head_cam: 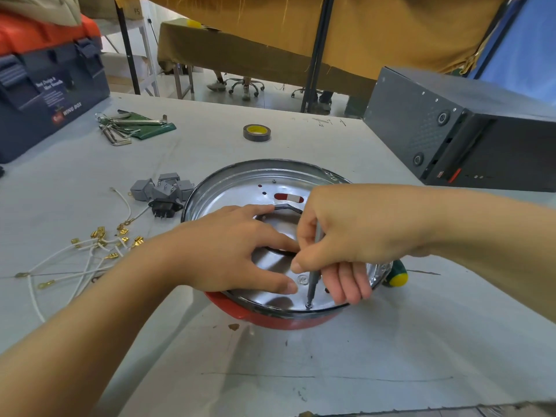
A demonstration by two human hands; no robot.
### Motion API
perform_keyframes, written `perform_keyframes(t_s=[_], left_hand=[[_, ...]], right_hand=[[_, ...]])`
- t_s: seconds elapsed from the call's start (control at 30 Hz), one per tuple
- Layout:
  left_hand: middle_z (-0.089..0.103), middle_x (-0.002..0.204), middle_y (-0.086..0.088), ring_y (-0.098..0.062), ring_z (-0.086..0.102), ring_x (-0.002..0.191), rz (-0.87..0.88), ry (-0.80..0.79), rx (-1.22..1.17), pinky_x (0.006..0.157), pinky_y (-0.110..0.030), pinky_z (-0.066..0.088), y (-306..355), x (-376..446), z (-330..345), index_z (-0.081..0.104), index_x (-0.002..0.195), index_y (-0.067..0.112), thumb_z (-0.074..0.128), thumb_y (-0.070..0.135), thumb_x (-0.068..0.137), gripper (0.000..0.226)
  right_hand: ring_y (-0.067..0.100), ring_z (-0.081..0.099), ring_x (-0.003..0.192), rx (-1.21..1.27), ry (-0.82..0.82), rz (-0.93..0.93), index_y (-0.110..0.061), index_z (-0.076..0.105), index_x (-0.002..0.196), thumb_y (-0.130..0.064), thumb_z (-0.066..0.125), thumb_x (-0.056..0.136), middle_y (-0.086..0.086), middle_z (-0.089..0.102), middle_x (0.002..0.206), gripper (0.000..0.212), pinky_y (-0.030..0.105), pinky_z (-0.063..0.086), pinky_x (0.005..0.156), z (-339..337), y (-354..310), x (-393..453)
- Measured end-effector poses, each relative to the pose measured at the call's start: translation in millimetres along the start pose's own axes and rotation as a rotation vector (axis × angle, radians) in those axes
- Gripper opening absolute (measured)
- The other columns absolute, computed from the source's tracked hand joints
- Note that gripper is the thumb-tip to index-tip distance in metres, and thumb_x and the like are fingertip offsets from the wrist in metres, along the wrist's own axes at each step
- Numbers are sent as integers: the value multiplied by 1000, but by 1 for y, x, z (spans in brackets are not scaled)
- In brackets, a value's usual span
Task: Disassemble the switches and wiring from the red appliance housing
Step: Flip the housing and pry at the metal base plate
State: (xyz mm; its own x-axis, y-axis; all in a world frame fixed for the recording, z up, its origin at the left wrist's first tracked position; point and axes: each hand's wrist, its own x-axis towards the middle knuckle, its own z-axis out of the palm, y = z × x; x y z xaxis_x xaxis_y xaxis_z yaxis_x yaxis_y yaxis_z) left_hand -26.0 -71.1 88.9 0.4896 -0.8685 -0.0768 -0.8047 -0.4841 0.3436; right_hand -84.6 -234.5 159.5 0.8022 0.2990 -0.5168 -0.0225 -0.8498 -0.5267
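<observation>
The red appliance housing lies on the table with its shiny metal inner plate facing up. My left hand rests on the plate with fingers spread, touching a dark curved bracket. My right hand pinches a thin grey screwdriver shaft, whose tip stands on a screw near the plate's front rim. Left of the housing lie several grey switches, a black power socket and loose white wires with brass terminals.
A green and yellow screwdriver handle pokes out behind my right wrist. A tape roll and hex keys on a green pouch lie farther back. A blue toolbox stands at the far left, a black computer case at the right.
</observation>
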Motion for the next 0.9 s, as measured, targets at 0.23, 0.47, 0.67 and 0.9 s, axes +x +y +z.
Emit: perform_keyframes(t_s=[0.23,0.47,0.67,0.9], left_hand=[[27,149,25,3,4,142,-31,-9,-5,113,-39,24,1,-1,-1,32,99,80,40,79,68,32],[29,149,21,0,5,142,-43,-22,0,112,-41,26,1,0,-1,32,92,80,40,80,69,25],[27,151,18,-1,8,142,-59,-22,4,112,-39,26,3,-1,-2,28,91,84,40,80,68,26],[27,150,20,-1,9,141,-50,-27,-17,111,-40,27,3,-1,-2,35,85,79,50,75,75,18]], right_hand=[[5,47,37,-147,-15,-102,-7,56,63,-16,59,93,-5,60,45,32,13,43,45,-7,4,-1],[4,48,42,-222,-108,-212,-10,59,68,-18,59,93,-5,62,50,27,18,45,52,-14,8,6],[5,46,50,-258,-165,-282,-10,62,75,-19,61,93,-1,61,55,20,9,37,56,-19,10,6],[6,45,54,-366,-239,-318,-19,59,71,-18,62,93,-6,58,55,21,13,37,57,-23,2,11]])
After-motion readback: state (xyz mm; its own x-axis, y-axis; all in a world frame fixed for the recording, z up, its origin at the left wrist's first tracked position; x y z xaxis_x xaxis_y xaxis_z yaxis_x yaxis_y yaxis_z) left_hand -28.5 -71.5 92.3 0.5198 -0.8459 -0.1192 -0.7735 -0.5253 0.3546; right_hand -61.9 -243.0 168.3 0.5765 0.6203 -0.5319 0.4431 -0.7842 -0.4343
